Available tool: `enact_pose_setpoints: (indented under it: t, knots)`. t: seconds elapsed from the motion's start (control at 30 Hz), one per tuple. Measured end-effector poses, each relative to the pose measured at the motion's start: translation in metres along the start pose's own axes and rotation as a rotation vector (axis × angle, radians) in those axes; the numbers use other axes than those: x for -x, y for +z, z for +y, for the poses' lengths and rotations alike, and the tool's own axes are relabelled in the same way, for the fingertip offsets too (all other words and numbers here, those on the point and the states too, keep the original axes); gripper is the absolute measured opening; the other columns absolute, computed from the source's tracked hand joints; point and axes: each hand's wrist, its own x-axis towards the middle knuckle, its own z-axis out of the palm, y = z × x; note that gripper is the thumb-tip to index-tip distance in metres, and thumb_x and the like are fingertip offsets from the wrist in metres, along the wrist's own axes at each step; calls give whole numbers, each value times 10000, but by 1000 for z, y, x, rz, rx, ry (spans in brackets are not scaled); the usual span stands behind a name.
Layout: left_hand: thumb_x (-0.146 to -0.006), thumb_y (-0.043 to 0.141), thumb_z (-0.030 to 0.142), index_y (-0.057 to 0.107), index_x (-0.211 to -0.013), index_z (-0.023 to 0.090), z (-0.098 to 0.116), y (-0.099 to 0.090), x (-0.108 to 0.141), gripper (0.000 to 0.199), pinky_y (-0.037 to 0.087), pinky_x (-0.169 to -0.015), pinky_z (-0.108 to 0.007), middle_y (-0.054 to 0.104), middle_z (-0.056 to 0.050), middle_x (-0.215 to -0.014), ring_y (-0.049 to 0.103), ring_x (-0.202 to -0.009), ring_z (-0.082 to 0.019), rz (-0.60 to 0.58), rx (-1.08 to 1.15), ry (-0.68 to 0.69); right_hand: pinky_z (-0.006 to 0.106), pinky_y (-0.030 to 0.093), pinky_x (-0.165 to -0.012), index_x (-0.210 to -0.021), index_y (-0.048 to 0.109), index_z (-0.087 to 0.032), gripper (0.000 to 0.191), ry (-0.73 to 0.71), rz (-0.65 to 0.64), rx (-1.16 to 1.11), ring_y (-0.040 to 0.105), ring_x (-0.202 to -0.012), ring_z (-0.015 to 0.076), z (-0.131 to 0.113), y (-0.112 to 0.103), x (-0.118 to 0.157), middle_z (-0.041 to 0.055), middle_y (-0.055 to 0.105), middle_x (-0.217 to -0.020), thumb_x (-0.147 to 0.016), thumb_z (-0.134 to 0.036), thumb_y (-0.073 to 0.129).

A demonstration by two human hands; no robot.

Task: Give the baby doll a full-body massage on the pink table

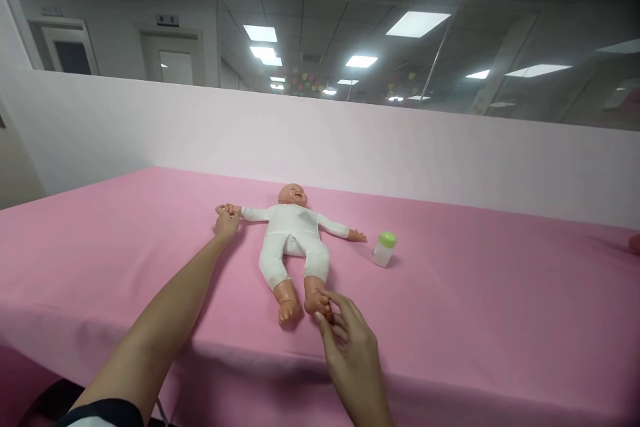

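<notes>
A baby doll (293,223) with a white cloth body lies on its back on the pink-covered table, head away from me, arms spread and legs toward me. My left hand (227,221) is closed around the doll's hand at the left, partly hiding it. With thumb and fingers, my right hand (350,340) pinches the toes of the doll's foot on the right. The other foot (288,312) rests free beside it. Just past the doll's outstretched right-side hand (357,235) stands a small translucent bottle with a green lid (385,250), slightly tilted in view.
Pink cloth (475,300) covers the table and hangs over its near edge. A low white partition (350,147) runs along the back, with glass above it. Part of a reddish object (635,243) shows at the far right edge.
</notes>
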Motion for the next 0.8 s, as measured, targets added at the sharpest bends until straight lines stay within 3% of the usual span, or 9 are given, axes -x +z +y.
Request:
enact_pose_setpoints:
  t: [0.13, 0.27, 0.33, 0.43, 0.5, 0.6, 0.67, 0.73, 0.8]
  knots:
    - [-919, 485, 466, 384, -1325, 155, -4, -5, -1, 522, 312, -1059, -505, 641, -175, -1187, 534, -1231, -361, -2, -276, -58, 290, 596, -819, -1192, 615, -245, 245, -16, 43, 111, 710, -957, 194, 11, 14, 17, 62, 695, -1135, -972, -294, 517]
    - [-923, 425, 440, 499, -1306, 182, -2, -6, 4, 467, 330, -1048, -514, 557, -220, -1329, 437, -1313, -385, 1, -408, -49, 340, 586, -828, -1198, 619, -234, 264, -62, 105, 225, 699, -978, 229, 13, 21, 27, 77, 706, -1122, -962, -310, 532]
    - [-921, 417, 434, 547, -1280, 199, 4, -7, 9, 449, 343, -1045, -529, 478, -233, -1412, 406, -1341, -390, 26, -434, -77, 365, 578, -836, -1174, 635, -246, 259, -86, 72, 226, 688, -968, 237, 10, 15, 25, 73, 708, -1093, -943, -341, 566]
    - [-907, 452, 406, 489, -1386, 219, 21, -3, 21, 516, 329, -1079, -551, 280, -223, -1570, 276, -1447, -386, 93, -388, -33, 440, 534, -948, -1194, 637, -261, 381, -51, 59, 159, 636, -1087, 277, 6, -13, 4, 86, 680, -1170, -861, -443, 673]
    - [-914, 455, 411, 437, -1449, 242, 39, 4, 31, 561, 291, -1119, -563, 189, -201, -1620, 186, -1497, -373, 100, -339, 100, 472, 481, -1033, -1256, 598, -263, 500, 58, 91, 17, 562, -1225, 294, 5, -35, -25, 94, 617, -1303, -822, -493, 696]
    - [-925, 455, 458, 483, -1434, 294, 70, 23, 47, 535, 229, -1174, -540, 237, -154, -1623, 163, -1518, -345, -53, -292, 359, 387, 505, -996, -1211, 592, -269, 404, 367, 29, -364, 540, -1256, 243, 12, -57, -87, 71, 575, -1352, -861, -462, 652]
    - [-920, 457, 526, 502, -1425, 333, 91, 39, 57, 543, 206, -1193, -526, 273, -113, -1623, 155, -1525, -333, -229, -286, 484, 327, 550, -857, -1049, 617, -230, 210, 687, 16, -603, 622, -1065, 203, 24, -55, -130, 77, 631, -1183, -880, -353, 619]
    - [-896, 435, 650, 457, -1462, 374, 107, 55, 64, 630, 168, -1197, -567, 232, -77, -1650, 86, -1538, -350, -404, -318, 521, 305, 552, -712, -870, 564, -202, 39, 895, -84, -772, 611, -735, 164, 40, -41, -165, 48, 614, -843, -857, -226, 593]
    - [-829, 395, 798, 367, -1513, 417, 118, 69, 69, 783, 107, -1176, -655, 126, -55, -1680, -10, -1533, -395, -549, -395, 480, 312, 555, -681, -766, 484, -204, 106, 1051, -169, -909, 548, -592, 148, 57, -20, -188, 7, 512, -653, -841, -135, 516]
